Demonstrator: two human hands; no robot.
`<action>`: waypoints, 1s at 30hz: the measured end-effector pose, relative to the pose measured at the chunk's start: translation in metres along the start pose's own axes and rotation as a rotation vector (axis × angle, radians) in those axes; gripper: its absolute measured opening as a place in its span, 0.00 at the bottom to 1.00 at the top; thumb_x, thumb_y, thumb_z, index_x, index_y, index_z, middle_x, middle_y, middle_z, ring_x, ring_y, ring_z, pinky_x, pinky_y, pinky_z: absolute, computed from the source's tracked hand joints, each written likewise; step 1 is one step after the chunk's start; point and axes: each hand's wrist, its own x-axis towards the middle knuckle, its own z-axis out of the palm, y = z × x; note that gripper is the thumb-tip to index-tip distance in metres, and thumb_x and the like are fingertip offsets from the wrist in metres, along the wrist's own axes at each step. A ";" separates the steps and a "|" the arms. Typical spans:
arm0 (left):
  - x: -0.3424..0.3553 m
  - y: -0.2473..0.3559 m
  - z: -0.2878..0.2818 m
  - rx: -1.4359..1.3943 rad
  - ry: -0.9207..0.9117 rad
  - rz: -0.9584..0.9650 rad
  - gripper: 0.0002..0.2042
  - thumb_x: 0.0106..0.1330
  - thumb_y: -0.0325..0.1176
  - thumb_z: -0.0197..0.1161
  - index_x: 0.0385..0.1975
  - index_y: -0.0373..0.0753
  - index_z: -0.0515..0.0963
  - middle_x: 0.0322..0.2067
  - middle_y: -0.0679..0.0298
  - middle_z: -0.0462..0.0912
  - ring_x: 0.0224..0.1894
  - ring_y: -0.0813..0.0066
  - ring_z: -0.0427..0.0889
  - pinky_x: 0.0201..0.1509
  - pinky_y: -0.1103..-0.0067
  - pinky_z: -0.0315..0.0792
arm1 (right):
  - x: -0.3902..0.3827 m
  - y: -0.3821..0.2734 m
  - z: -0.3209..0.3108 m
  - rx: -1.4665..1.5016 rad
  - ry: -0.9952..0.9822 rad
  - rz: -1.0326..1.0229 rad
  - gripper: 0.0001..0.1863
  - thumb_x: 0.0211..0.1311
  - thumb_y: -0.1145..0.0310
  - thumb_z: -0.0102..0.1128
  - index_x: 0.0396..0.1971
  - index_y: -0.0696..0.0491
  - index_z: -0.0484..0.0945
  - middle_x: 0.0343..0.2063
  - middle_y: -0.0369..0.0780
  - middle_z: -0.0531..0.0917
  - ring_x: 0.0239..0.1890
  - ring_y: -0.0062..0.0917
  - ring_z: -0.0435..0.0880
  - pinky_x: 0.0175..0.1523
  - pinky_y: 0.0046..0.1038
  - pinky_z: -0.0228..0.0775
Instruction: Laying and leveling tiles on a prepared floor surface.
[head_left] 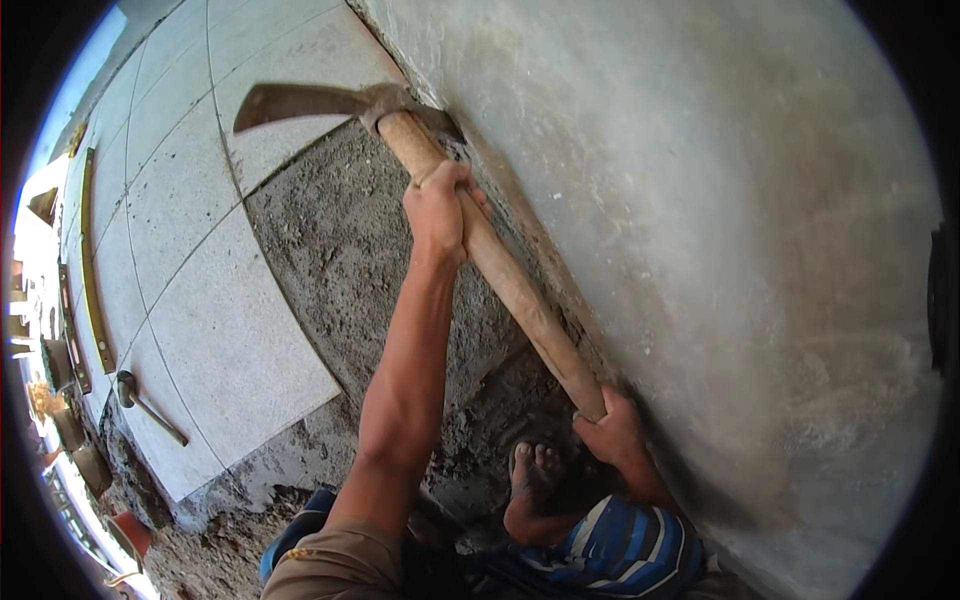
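Both my hands are closed around the wooden handle of a mattock (pixel 515 290). Near its metal head, my left hand (pixel 440 210) grips the upper handle. My right hand (pixel 612 430) holds the handle's lower end, close to the wall. The mattock's broad blade (pixel 300 105) points left over the floor tiles, while its shorter end is by the foot of the wall. Below the head lies a bed of rough grey mortar (pixel 330 230), bordered by pale laid tiles (pixel 240 340) on the left.
A smooth grey wall (pixel 720 230) rises along the right. On the tiles at left lie a mallet (pixel 150 408) and a long yellowish straight bar (pixel 92 260). My bare foot (pixel 530 490) stands on the wet mortar. A reddish container (pixel 132 535) sits at the lower left.
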 end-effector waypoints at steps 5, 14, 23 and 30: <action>-0.033 0.046 0.011 0.035 -0.063 0.123 0.08 0.59 0.29 0.61 0.30 0.29 0.76 0.20 0.58 0.77 0.18 0.71 0.78 0.23 0.76 0.76 | -0.018 -0.007 -0.006 0.036 -0.040 -0.051 0.22 0.49 0.63 0.69 0.44 0.56 0.77 0.33 0.53 0.84 0.39 0.53 0.85 0.43 0.44 0.77; -0.020 0.011 0.004 0.054 0.002 0.122 0.11 0.59 0.30 0.63 0.35 0.29 0.74 0.22 0.58 0.77 0.20 0.72 0.79 0.23 0.74 0.77 | 0.002 0.010 -0.006 0.082 -0.057 -0.119 0.20 0.47 0.66 0.71 0.41 0.57 0.78 0.29 0.52 0.83 0.36 0.44 0.87 0.43 0.42 0.76; -0.037 0.041 0.020 0.057 -0.023 0.118 0.08 0.58 0.29 0.63 0.30 0.29 0.76 0.19 0.58 0.77 0.18 0.70 0.78 0.21 0.76 0.75 | -0.018 -0.001 -0.009 0.098 -0.090 -0.035 0.22 0.49 0.64 0.68 0.44 0.57 0.78 0.33 0.55 0.84 0.39 0.53 0.85 0.44 0.42 0.77; -0.061 0.065 0.026 0.064 0.004 0.289 0.12 0.60 0.29 0.62 0.39 0.28 0.75 0.25 0.59 0.78 0.22 0.70 0.81 0.26 0.76 0.78 | 0.005 0.004 -0.030 0.091 -0.048 -0.192 0.19 0.50 0.66 0.69 0.41 0.57 0.78 0.29 0.50 0.84 0.32 0.41 0.86 0.40 0.37 0.76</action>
